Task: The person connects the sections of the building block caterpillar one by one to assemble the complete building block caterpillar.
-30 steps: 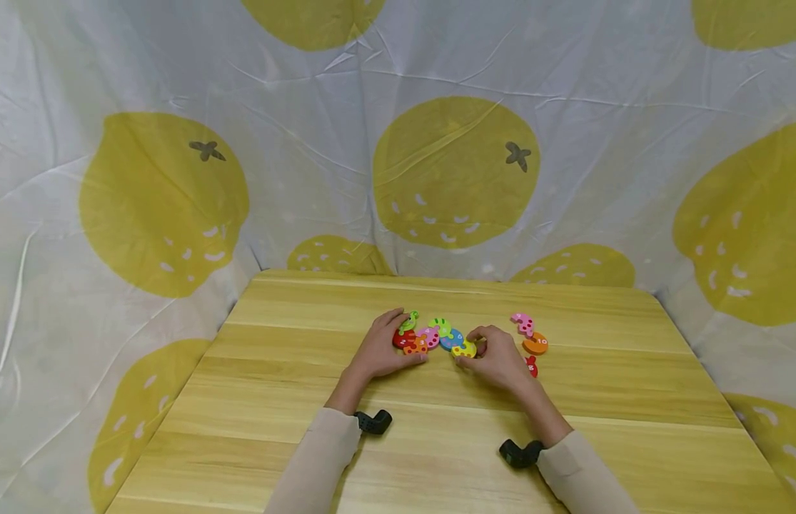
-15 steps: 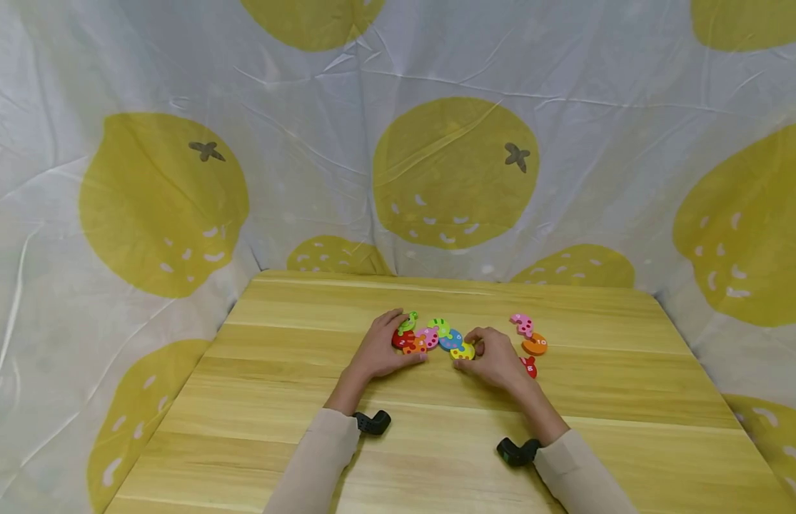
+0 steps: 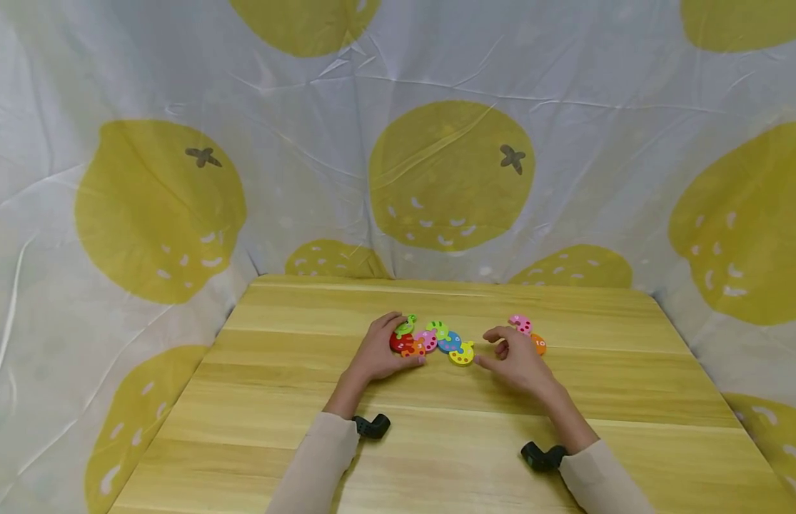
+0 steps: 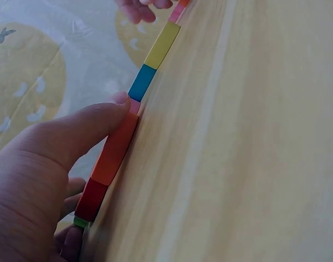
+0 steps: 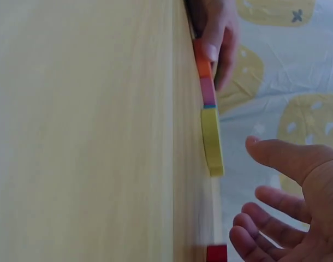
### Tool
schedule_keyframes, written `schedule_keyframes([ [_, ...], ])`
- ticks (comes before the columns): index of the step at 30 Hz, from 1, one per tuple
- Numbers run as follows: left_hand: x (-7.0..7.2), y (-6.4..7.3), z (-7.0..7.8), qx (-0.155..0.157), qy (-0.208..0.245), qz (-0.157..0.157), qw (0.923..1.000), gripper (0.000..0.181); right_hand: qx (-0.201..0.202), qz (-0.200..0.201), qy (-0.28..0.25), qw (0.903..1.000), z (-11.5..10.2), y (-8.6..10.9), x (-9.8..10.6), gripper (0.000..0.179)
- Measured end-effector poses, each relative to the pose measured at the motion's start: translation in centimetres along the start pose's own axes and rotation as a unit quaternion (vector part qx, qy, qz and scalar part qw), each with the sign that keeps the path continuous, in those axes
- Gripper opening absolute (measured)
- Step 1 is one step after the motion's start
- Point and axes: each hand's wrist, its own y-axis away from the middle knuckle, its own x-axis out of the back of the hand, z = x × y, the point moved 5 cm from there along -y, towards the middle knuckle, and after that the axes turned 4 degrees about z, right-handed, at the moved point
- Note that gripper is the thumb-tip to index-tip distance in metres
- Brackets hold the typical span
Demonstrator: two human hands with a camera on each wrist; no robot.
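Note:
Flat numbered caterpillar puzzle pieces lie joined in a wavy row on the table. It starts with a green head piece (image 3: 406, 325), then a red piece (image 3: 400, 344) and an orange piece (image 3: 412, 348). Pink, green and blue pieces follow, ending in a spotted yellow piece (image 3: 462, 355). My left hand (image 3: 380, 351) grips the row's left end, fingers behind the head piece and thumb against the front edge near the orange and pink pieces. My right hand (image 3: 520, 358) is just right of the yellow piece, fingers loosely bent with nothing between them.
Beyond my right hand lie a pink piece (image 3: 520, 323) and an orange piece (image 3: 540, 344) marked 10. A red piece (image 5: 216, 253) shows low in the right wrist view, hidden in the head view. A lemon-print curtain (image 3: 295, 178) surrounds the wooden table (image 3: 436, 457).
My right hand has let go of the yellow piece and drawn back to the right, now covering the loose red piece in the head view. My left hand stays in place.

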Motion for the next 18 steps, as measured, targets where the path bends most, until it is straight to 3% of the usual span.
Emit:
schedule_keyframes([
  [10, 0.1, -0.2, -0.1, -0.005, 0.004, 0.002, 1.0, 0.099, 0.023, 0.027, 0.057, 0.9978, 2.4, 2.2, 3.2, 0.05],
  [18, 0.2, -0.1, 0.0, -0.01, 0.002, -0.011, 0.9999, 0.098, 0.039, -0.003, 0.081, 0.9959, 3.7, 3.1, 4.3, 0.051],
])
